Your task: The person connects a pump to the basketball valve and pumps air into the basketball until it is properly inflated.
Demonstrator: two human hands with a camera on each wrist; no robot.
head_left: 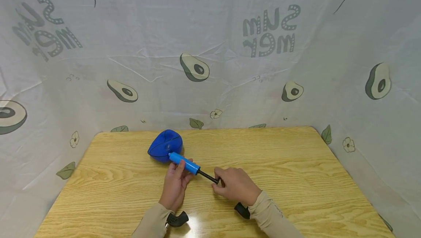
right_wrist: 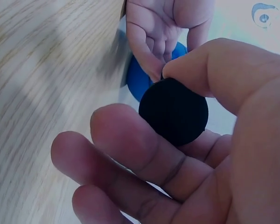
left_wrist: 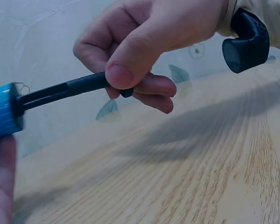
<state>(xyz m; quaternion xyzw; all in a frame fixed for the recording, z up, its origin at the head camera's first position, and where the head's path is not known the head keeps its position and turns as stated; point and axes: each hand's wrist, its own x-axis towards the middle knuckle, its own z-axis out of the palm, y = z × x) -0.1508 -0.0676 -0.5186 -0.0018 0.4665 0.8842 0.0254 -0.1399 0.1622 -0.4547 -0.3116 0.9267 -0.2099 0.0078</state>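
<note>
A dented, partly deflated blue ball [head_left: 164, 144] lies near the table's back edge, left of centre. The nozzle end of a blue hand pump [head_left: 190, 165] meets its side; whether a needle sits inside the ball is too small to tell. My left hand [head_left: 174, 187] grips the pump's barrel, thumb on top. The black plunger rod [left_wrist: 60, 92] is drawn out of the barrel. With thumb and fingers, my right hand [head_left: 236, 185] pinches the rod's end. In the right wrist view the round black handle end [right_wrist: 172, 112] shows between those fingers, with the left hand [right_wrist: 163, 28] beyond.
Both hands work above a wood-grain table [head_left: 283, 157]. A pale curtain [head_left: 158, 41] printed with avocados and leaves hangs behind it and at both sides. Black wrist-worn devices [head_left: 177, 219] sit at both sleeves.
</note>
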